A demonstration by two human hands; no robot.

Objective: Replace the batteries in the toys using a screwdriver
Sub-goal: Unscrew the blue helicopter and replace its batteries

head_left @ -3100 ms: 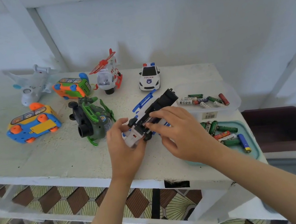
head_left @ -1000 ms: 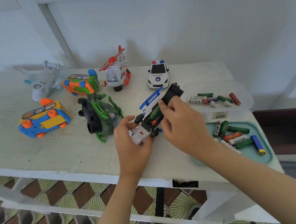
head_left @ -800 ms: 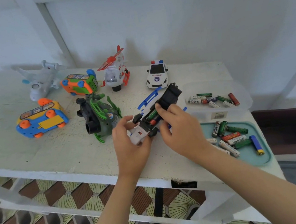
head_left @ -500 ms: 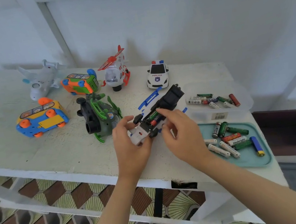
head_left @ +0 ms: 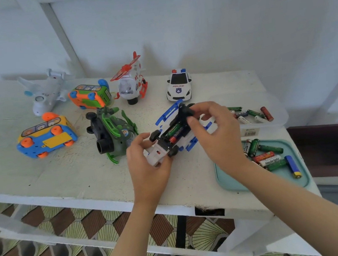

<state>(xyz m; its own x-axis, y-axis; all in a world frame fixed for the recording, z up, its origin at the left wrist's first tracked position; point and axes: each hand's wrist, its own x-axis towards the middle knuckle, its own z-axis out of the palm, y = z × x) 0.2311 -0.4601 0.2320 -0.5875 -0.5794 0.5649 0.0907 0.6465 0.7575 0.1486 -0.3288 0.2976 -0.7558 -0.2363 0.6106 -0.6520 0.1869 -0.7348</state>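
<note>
The upturned toy (head_left: 160, 151), at four o'clock from the green helicopter (head_left: 113, 134), is gripped by the left hand (head_left: 148, 171), its black end pinched by the right hand (head_left: 218, 137). Its batteries (head_left: 174, 131) should be seated flat.

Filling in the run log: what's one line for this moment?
left hand: grips blue-and-white toy | right hand: pinches its black end | batteries: seated, uncovered

Soft, even daylight; only faint shadows beneath the right hand (head_left: 218, 137). Wide-angle distortion bows the table (head_left: 27, 179) edge left of it.
</note>
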